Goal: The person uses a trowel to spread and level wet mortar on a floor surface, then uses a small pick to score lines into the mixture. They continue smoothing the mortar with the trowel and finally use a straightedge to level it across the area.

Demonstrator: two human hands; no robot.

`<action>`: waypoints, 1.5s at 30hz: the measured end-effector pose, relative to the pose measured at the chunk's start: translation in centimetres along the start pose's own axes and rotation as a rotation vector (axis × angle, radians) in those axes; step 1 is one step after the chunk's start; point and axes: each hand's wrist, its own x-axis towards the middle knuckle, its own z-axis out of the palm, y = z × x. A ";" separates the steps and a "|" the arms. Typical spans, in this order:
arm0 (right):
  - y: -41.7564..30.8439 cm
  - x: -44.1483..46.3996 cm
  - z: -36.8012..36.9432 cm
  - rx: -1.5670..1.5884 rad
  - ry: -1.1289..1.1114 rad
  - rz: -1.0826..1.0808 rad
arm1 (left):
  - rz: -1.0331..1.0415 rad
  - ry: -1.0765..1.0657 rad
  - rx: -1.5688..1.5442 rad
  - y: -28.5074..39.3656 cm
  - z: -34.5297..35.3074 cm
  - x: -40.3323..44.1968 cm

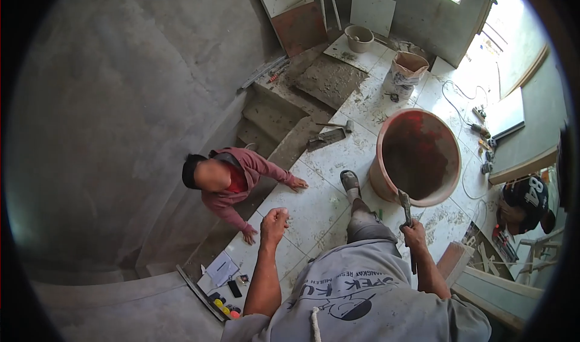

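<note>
My left hand (275, 224) is raised above the white tile floor (308, 203), its fingers curled into a loose fist with nothing visible in it. At my right side, my right hand (414, 234) is closed around the shaft of a long, narrow tool (405, 204) with a cement-caked upper end. That end overlaps the near rim of a large reddish-brown tub (376, 167) in view; whether they touch I cannot tell. Grey residue coats the tub's inside. A co-worker (232, 176) in a red jacket is at the lower level on the left, both hands on the tiles.
A hammer (348, 126) and a trowel-like tool (326, 138) lie by the sunken steps (272, 109). Behind the tub stand an open sack (408, 70) and a bucket (360, 39). A cord and power tool (479, 129) lie right. Another person (525, 200) crouches at right. A phone (234, 289) lies lower left.
</note>
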 end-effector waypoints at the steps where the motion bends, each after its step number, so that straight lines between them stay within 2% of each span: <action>1: -2.4 2.0 -0.2 0.055 -0.041 -0.016 | -0.010 0.000 -0.005 1.6 0.6 1.5; 4: -6.5 11.0 0.5 0.082 -0.067 -0.068 | -0.091 0.042 -0.061 4.5 2.1 7.0; 5: -11.2 12.6 -0.3 0.002 -0.039 -0.086 | -0.095 0.062 -0.002 5.1 2.2 8.9; 8: -16.9 21.3 -0.7 -0.129 -0.047 -0.203 | -0.087 0.090 0.033 9.9 1.5 13.7; 9: -19.6 23.5 -1.0 -0.142 -0.065 -0.200 | -0.015 0.124 0.008 11.2 1.2 15.2; 10: -22.5 25.6 -1.7 -0.203 -0.081 -0.205 | -0.041 0.136 -0.005 12.4 1.0 16.3; 12: -26.2 29.6 -2.2 -0.279 -0.104 -0.230 | -0.046 0.276 -0.032 15.5 0.7 18.4; 14: -28.5 33.9 -1.8 -0.281 -0.070 -0.338 | -0.055 0.276 -0.062 15.9 0.7 21.1; 15: -30.5 34.7 -1.8 -0.226 -0.087 -0.324 | -0.089 0.294 -0.081 15.8 1.0 22.4; 19: -33.0 39.1 0.4 -0.229 -0.048 -0.257 | -0.106 0.285 -0.096 12.8 0.6 28.6; 22: -33.3 41.4 2.5 -0.180 -0.060 -0.156 | -0.095 0.319 -0.093 13.2 -0.3 33.9; 24: -31.9 43.7 4.4 -0.140 -0.026 -0.228 | 0.001 0.330 0.000 12.2 -1.9 38.6; 26: -33.1 44.9 6.2 -0.220 0.023 -0.121 | 0.083 0.361 0.105 10.3 -3.8 45.2; 28: -34.9 46.0 8.6 -0.213 0.075 0.002 | -0.051 0.275 0.045 10.0 -6.4 51.6; 29: -36.9 46.1 9.7 -0.290 0.077 0.010 | -0.039 0.218 -0.038 8.5 -8.1 55.8; 30: -38.1 46.5 11.3 -0.298 0.073 0.028 | -0.054 0.206 -0.032 9.2 -10.0 58.8; 32: -38.9 46.4 14.3 -0.030 0.100 0.333 | -0.030 0.092 -0.108 11.0 -14.1 64.9; 35: -38.5 48.0 19.0 -0.076 0.103 0.504 | 0.029 0.152 -0.057 18.1 -20.1 71.6; 36: -38.9 47.1 20.0 -0.119 0.059 0.592 | 0.045 0.164 0.007 18.9 -22.0 73.2; 38: -39.1 46.0 22.1 -0.171 0.051 0.622 | 0.022 0.178 -0.002 19.4 -25.2 74.9; 40: -38.4 46.6 24.6 -0.297 -0.075 0.672 | 0.033 0.210 -0.031 20.0 -26.3 77.2; 42: -41.0 46.8 26.9 -0.312 -0.121 0.707 | -0.092 0.212 -0.030 18.5 -27.3 77.3; 45: -40.2 49.4 31.4 -0.253 -0.245 0.762 | -0.193 0.190 -0.057 14.1 -27.5 77.4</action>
